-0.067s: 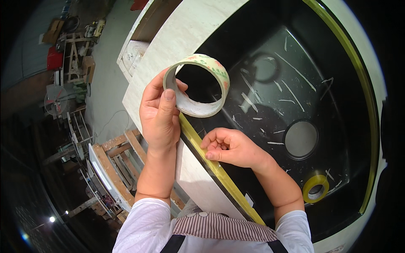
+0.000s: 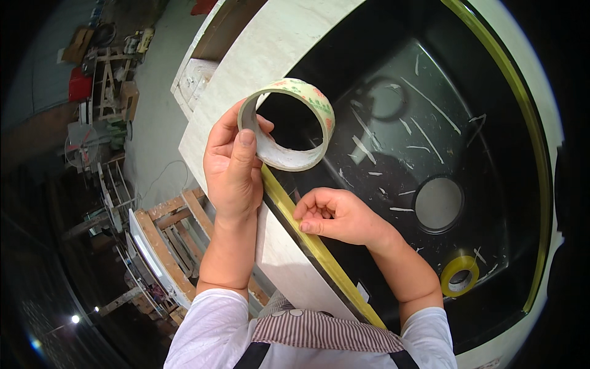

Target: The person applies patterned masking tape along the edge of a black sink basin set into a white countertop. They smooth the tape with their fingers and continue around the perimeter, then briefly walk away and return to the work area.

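Note:
My left hand [image 2: 230, 169] grips a wide roll of printed clear packing tape [image 2: 278, 155] by its side, thumb inside the ring and fingers around the outside. It is held up over the edge of a black sink [image 2: 344, 80]. Yellow tape [image 2: 327, 259] runs along the sink's near rim. Over that strip, my right hand [image 2: 341, 215] is closed, with thumb and curled fingers close to the tape. Whatever the fingertips pinch, if anything, is too small to make out.
A smaller yellow tape roll [image 2: 448, 278] lies inside the sink near the round drain hole [image 2: 439, 205]. Pale scraps [image 2: 426, 140] are scattered over the basin. More yellow tape [image 2: 511, 71] lines the far rim. Pale countertop [image 2: 246, 67] surrounds the sink; a wooden frame [image 2: 178, 224] stands left.

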`<state>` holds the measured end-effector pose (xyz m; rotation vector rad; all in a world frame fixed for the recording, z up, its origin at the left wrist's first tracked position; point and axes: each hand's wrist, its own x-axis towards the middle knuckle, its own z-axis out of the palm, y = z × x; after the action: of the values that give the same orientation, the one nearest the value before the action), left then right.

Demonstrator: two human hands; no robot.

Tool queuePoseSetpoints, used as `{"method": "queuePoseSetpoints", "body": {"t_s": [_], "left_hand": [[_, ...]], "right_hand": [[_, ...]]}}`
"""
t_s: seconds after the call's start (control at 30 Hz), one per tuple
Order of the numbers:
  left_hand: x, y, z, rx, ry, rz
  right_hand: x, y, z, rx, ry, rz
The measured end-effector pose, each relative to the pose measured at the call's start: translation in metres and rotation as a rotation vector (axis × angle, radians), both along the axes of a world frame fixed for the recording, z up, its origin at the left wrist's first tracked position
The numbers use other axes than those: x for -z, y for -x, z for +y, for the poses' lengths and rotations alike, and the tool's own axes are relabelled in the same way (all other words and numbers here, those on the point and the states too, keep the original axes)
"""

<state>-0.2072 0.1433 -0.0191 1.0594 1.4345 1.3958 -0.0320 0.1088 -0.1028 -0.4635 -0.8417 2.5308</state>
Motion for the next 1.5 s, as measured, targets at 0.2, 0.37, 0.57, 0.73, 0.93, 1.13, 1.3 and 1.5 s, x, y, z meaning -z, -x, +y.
{"method": "queuePoseSetpoints", "body": {"t_s": [0.2,0.37,0.57,0.73,0.93,1.13,1.3,1.5], "left_hand": [[-0.001,0.003,-0.002,0.049,-0.035,-0.062],[0.0,0.0,-0.008,0.041,-0.083,0.063],[-0.004,-0.006,-0.005,0.005,0.014,0.173],[-0.004,-0.008,-0.004,0.007,0.022,0.125],[-0.002,-0.007,-0.004,0.02,0.025,0.115],[-0.003,-0.007,-0.005,0.003,0.04,0.121],[-0.002,-0.006,-0.006,0.009,0.037,0.11],[-0.003,-0.007,-0.006,0.012,0.042,0.103]], "right_hand": [[0.001,0.005,-0.002,0.079,-0.061,0.011],[-0.009,0.012,-0.002,0.153,-0.178,-0.121],[-0.015,0.015,-0.007,0.208,-0.206,-0.243],[-0.019,0.017,-0.006,0.212,-0.239,-0.3],[-0.022,0.017,-0.005,0.198,-0.222,-0.324],[-0.024,0.017,-0.004,0.203,-0.243,-0.317],[-0.027,0.016,-0.001,0.184,-0.251,-0.322],[-0.029,0.016,-0.001,0.187,-0.285,-0.323]]}}
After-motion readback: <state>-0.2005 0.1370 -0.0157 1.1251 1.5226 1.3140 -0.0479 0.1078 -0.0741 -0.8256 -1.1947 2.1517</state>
